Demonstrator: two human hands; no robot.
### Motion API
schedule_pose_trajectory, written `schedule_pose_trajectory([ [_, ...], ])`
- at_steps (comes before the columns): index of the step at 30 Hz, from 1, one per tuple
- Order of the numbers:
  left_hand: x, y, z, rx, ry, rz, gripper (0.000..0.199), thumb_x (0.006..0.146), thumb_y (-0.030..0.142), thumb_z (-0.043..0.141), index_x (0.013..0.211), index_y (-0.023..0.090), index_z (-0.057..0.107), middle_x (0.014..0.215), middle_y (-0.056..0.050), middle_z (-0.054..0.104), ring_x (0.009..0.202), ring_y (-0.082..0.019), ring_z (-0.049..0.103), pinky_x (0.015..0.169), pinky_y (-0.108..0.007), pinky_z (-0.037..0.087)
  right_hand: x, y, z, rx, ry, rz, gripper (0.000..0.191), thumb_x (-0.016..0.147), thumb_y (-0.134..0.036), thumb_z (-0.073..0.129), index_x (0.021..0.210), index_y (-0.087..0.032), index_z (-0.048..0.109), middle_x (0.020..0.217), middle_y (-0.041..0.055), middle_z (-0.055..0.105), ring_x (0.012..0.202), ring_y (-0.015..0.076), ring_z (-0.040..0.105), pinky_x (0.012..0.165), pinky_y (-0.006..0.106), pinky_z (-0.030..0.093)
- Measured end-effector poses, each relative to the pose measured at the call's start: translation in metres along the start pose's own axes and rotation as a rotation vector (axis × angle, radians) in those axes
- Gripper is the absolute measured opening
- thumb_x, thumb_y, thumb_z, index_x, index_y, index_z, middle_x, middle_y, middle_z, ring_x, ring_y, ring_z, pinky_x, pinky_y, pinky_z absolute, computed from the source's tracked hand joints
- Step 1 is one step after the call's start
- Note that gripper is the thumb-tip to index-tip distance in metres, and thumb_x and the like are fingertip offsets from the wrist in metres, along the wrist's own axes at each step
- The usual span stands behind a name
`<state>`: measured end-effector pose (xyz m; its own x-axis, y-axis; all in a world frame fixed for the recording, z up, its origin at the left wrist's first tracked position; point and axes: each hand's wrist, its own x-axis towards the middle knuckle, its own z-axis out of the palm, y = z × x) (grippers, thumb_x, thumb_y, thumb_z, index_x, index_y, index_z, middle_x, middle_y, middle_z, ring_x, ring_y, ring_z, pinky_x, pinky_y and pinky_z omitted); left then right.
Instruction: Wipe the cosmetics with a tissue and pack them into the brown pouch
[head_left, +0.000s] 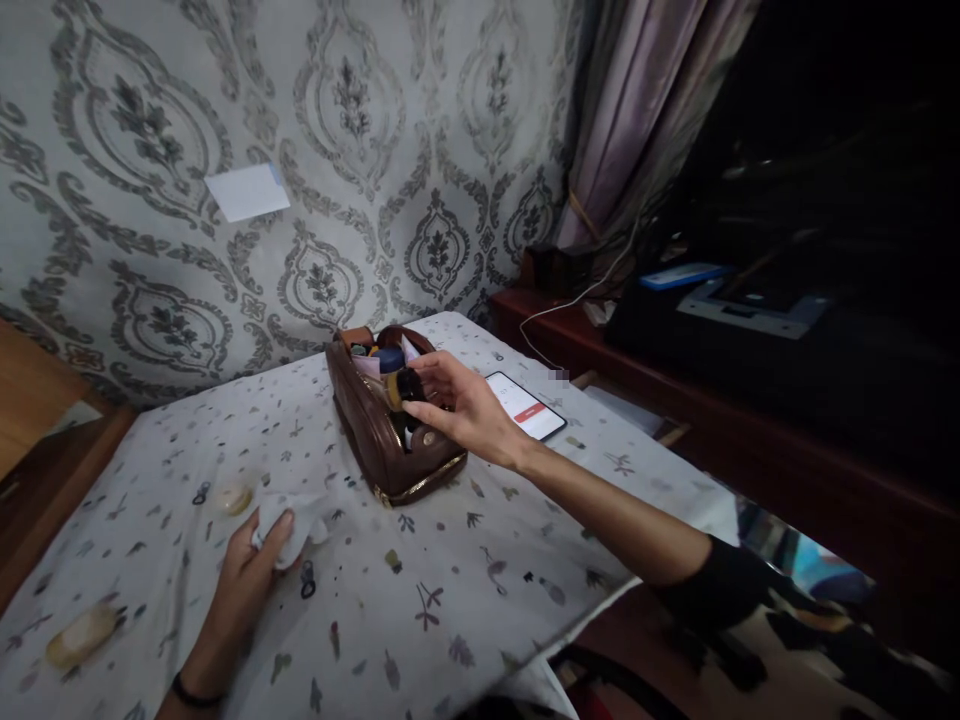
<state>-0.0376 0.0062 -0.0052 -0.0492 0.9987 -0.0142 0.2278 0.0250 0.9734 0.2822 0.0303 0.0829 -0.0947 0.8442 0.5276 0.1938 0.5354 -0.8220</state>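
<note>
R hand [469,408]: fingers slightly parted, gripping dark jar [407,388] at open top of brown bag [361,430]. L hand [253,560], front-left of bag: fingers curled w/ white wad [296,528]. Phone [529,405] just R of bag.

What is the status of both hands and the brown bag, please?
Left hand gripping white wad, material unclear. Right hand holding small container at bag opening. Brown bag open, items inside. Phone near right wrist.

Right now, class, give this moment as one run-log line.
brown zip bag: open on printed tablecloth | left hand: holding blurred white item | right hand: holding black-and-amber jar at bag opening
</note>
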Motion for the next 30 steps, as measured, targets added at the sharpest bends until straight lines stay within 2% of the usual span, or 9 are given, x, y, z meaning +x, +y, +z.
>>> schedule_pose_trajectory([
  [5,-0.001,0.000,0.000,0.017,-0.033,0.002,0.054,0.075,0.062,0.075,0.101,0.016,0.067,0.091,-0.005,0.074,0.078,-0.022,0.069,0.066,-0.028,0.057,0.014,0.003,0.001,-0.257,-0.102,-0.058,0.035,0.088,-0.030,0.070,0.120,-0.024,0.057,0.103,0.0028,0.069,0.089,0.0182,0.066,0.074,0.030,0.054],
  [9,-0.001,0.005,0.001,0.020,-0.067,-0.052,0.059,0.073,0.066,0.075,0.104,0.017,0.068,0.092,-0.005,0.074,0.078,-0.021,0.068,0.067,-0.029,0.058,0.024,-0.002,-0.001,-0.344,-0.161,-0.062,0.039,0.086,-0.027,0.072,0.122,-0.023,0.055,0.094,-0.0001,0.067,0.074,0.0150,0.063,0.068,0.027,0.051],
  [12,-0.001,0.007,0.000,0.064,-0.099,-0.100,0.059,0.074,0.066,0.074,0.105,0.017,0.066,0.094,-0.007,0.074,0.083,-0.023,0.068,0.070,-0.030,0.058,0.030,-0.007,-0.004,-0.398,-0.226,-0.049,0.039,0.087,-0.026,0.071,0.122,-0.023,0.054,0.088,-0.0011,0.065,0.072,0.0154,0.063,0.069,0.028,0.049],
  [17,-0.001,0.010,0.002,0.145,-0.198,0.014,0.053,0.079,0.066,0.069,0.096,0.016,0.066,0.076,-0.003,0.067,0.069,-0.019,0.062,0.063,-0.026,0.052,0.038,-0.007,-0.005,-0.407,-0.275,0.014,0.037,0.090,-0.030,0.067,0.123,-0.020,0.054,0.093,0.0031,0.065,0.079,0.0181,0.063,0.073,0.030,0.049],
  [22,0.000,0.012,0.003,0.200,-0.193,0.077,0.054,0.077,0.068,0.067,0.090,0.016,0.067,0.078,-0.004,0.066,0.068,-0.019,0.060,0.062,-0.027,0.051,0.042,0.004,-0.005,-0.437,-0.243,0.055,0.038,0.091,-0.032,0.065,0.125,-0.019,0.052,0.098,0.0046,0.063,0.088,0.0199,0.061,0.078,0.033,0.050],
  [28,0.001,0.009,0.002,0.244,-0.227,0.080,0.050,0.080,0.067,0.065,0.087,0.017,0.067,0.069,-0.002,0.063,0.065,-0.020,0.059,0.059,-0.027,0.049,0.045,-0.001,-0.015,-0.546,-0.369,0.022,0.036,0.089,-0.026,0.069,0.121,-0.020,0.054,0.090,0.0005,0.061,0.075,0.0151,0.056,0.071,0.028,0.043],
  [30,0.002,0.006,0.001,0.251,-0.238,0.092,0.050,0.080,0.066,0.065,0.090,0.017,0.068,0.072,-0.002,0.065,0.065,-0.020,0.060,0.060,-0.028,0.051,0.046,-0.005,-0.017,-0.577,-0.425,0.012,0.035,0.087,-0.024,0.071,0.118,-0.020,0.055,0.086,-0.0012,0.061,0.073,0.0142,0.055,0.070,0.026,0.040],
])
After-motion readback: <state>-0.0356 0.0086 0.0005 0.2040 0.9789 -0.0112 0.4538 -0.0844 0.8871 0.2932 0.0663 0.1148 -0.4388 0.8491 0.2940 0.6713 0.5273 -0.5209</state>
